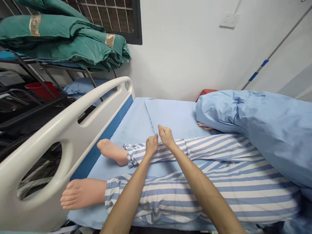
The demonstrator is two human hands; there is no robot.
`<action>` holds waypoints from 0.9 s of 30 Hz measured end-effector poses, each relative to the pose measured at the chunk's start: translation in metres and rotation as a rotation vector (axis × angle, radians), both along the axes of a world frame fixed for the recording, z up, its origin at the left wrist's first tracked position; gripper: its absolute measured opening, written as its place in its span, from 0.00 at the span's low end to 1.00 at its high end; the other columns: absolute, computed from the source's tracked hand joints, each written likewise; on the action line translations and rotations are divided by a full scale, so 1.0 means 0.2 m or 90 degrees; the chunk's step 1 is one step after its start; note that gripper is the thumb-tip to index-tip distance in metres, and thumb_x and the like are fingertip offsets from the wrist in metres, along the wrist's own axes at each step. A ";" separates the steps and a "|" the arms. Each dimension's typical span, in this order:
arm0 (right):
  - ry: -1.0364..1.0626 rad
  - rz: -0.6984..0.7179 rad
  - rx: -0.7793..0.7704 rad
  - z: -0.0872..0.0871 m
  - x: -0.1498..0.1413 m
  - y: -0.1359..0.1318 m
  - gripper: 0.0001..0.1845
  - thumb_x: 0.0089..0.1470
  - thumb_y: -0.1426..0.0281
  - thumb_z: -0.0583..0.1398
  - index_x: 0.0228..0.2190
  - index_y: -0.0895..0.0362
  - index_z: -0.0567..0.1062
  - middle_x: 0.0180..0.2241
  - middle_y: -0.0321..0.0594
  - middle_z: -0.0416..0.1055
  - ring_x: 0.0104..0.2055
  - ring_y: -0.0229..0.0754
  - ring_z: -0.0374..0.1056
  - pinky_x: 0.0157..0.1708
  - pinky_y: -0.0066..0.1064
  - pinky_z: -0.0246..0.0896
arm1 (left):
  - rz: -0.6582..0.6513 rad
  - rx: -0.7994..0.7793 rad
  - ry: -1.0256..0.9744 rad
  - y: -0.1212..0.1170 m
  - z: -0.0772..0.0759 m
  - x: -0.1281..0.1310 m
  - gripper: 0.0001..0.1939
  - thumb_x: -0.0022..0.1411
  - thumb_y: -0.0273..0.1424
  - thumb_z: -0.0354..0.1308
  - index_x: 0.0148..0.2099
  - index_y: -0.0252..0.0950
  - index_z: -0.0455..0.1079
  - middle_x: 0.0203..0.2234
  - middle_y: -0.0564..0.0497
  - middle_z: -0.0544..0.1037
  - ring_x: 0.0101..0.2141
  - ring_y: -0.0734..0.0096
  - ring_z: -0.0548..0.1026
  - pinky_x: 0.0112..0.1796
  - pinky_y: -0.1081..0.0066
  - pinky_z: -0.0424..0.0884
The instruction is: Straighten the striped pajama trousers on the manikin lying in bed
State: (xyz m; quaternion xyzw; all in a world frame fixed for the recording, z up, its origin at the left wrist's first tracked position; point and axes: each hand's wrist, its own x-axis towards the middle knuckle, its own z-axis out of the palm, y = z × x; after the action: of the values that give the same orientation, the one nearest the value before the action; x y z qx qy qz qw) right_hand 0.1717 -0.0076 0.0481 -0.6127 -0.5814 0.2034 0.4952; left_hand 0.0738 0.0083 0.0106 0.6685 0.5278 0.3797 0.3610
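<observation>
Both my hands are closed into fists, held close together with thumbs up, over the far leg of a lying figure. My left hand (pixel 152 144) overlaps the striped trouser leg (pixel 138 152) near the shin. A little farther out, my right hand (pixel 165 135) sits above and to the right of the left one. Nothing shows in either fist, and no cloth is drawn up by them. The far bare foot (pixel 113 151) and the near bare foot (pixel 83 194) stick out of the blue-and-white striped trousers (pixel 219 182). Whether the fists touch the leg is hard to tell.
A white bed end board (pixel 68 123) borders the left side. A blue quilt (pixel 255 130) covers the figure at right, with fingertips (pixel 206 126) showing under it. Blue sheeting (pixel 170 113) lies beneath. Green folded bedding (pixel 68 39) rests on a rack behind.
</observation>
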 end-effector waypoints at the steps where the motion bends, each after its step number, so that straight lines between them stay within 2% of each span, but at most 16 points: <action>1: 0.009 -0.003 -0.008 -0.03 0.01 -0.01 0.29 0.62 0.52 0.44 0.15 0.53 0.55 0.15 0.32 0.52 0.21 0.35 0.50 0.25 0.30 0.43 | 0.004 0.003 0.002 0.00 0.00 0.00 0.25 0.68 0.35 0.43 0.18 0.39 0.48 0.14 0.55 0.55 0.21 0.74 0.56 0.28 0.69 0.52; 5: 0.046 -0.017 -0.015 -0.19 0.04 -0.05 0.28 0.61 0.51 0.45 0.15 0.53 0.56 0.15 0.32 0.53 0.22 0.35 0.51 0.25 0.30 0.45 | 0.014 -0.008 -0.014 0.00 0.00 0.01 0.24 0.67 0.37 0.44 0.18 0.39 0.49 0.14 0.55 0.55 0.22 0.75 0.55 0.27 0.70 0.53; 9: 0.103 -0.026 -0.003 -0.24 0.06 -0.03 0.29 0.61 0.49 0.44 0.15 0.53 0.56 0.15 0.32 0.54 0.22 0.35 0.52 0.25 0.29 0.47 | 0.003 -0.034 -0.088 0.02 0.08 0.06 0.24 0.67 0.40 0.44 0.19 0.40 0.48 0.14 0.56 0.53 0.21 0.76 0.53 0.26 0.70 0.54; 13: 0.139 -0.028 0.006 -0.23 0.06 -0.02 0.29 0.60 0.48 0.44 0.15 0.53 0.57 0.15 0.31 0.53 0.21 0.35 0.51 0.24 0.29 0.48 | 0.025 -0.024 -0.141 0.02 0.14 0.14 0.25 0.68 0.40 0.43 0.19 0.40 0.46 0.14 0.56 0.51 0.21 0.76 0.53 0.26 0.71 0.55; 16: 0.152 -0.033 0.009 -0.22 0.06 -0.02 0.29 0.59 0.48 0.45 0.16 0.53 0.57 0.16 0.32 0.55 0.22 0.35 0.52 0.24 0.29 0.50 | 0.048 -0.037 -0.066 -0.01 0.10 0.17 0.24 0.68 0.36 0.43 0.19 0.39 0.52 0.15 0.54 0.59 0.22 0.74 0.59 0.29 0.70 0.57; 18: 0.152 -0.040 -0.003 -0.21 0.07 -0.02 0.29 0.58 0.47 0.45 0.16 0.53 0.57 0.16 0.33 0.56 0.22 0.35 0.53 0.24 0.29 0.50 | 0.035 -0.014 -0.001 -0.03 0.06 0.17 0.22 0.68 0.34 0.44 0.20 0.38 0.58 0.18 0.51 0.65 0.24 0.72 0.63 0.31 0.70 0.57; 20: 0.128 -0.039 -0.018 -0.17 0.10 -0.01 0.30 0.58 0.46 0.44 0.15 0.53 0.57 0.15 0.33 0.55 0.21 0.35 0.52 0.23 0.29 0.49 | 0.002 0.009 0.034 -0.04 0.04 0.16 0.23 0.68 0.34 0.43 0.20 0.38 0.60 0.19 0.51 0.67 0.25 0.71 0.63 0.31 0.70 0.56; 22: 0.085 -0.030 -0.024 -0.10 0.13 0.00 0.32 0.58 0.45 0.45 0.14 0.53 0.56 0.14 0.33 0.54 0.21 0.35 0.52 0.23 0.29 0.48 | -0.020 0.018 0.048 -0.04 0.03 0.16 0.24 0.69 0.35 0.42 0.19 0.38 0.57 0.17 0.52 0.64 0.23 0.72 0.62 0.30 0.70 0.54; 25: 0.055 -0.026 0.003 -0.01 0.18 0.00 0.31 0.60 0.47 0.45 0.13 0.53 0.56 0.14 0.32 0.53 0.21 0.35 0.52 0.24 0.29 0.48 | -0.006 0.021 0.059 -0.04 0.03 0.16 0.25 0.68 0.37 0.42 0.18 0.38 0.53 0.15 0.54 0.60 0.22 0.73 0.59 0.29 0.70 0.52; 27: 0.063 -0.023 0.016 0.00 0.20 -0.01 0.31 0.61 0.49 0.44 0.14 0.53 0.55 0.14 0.32 0.52 0.21 0.35 0.52 0.24 0.29 0.48 | -0.003 0.016 0.059 -0.03 0.02 0.16 0.25 0.68 0.37 0.42 0.18 0.38 0.52 0.15 0.54 0.59 0.22 0.73 0.59 0.29 0.70 0.53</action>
State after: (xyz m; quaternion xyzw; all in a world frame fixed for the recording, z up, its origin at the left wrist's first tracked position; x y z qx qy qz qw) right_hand 0.2117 -0.0093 0.0476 -0.6064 -0.5474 0.2171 0.5343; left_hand 0.1062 0.0014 0.0152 0.6912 0.5376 0.3538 0.3288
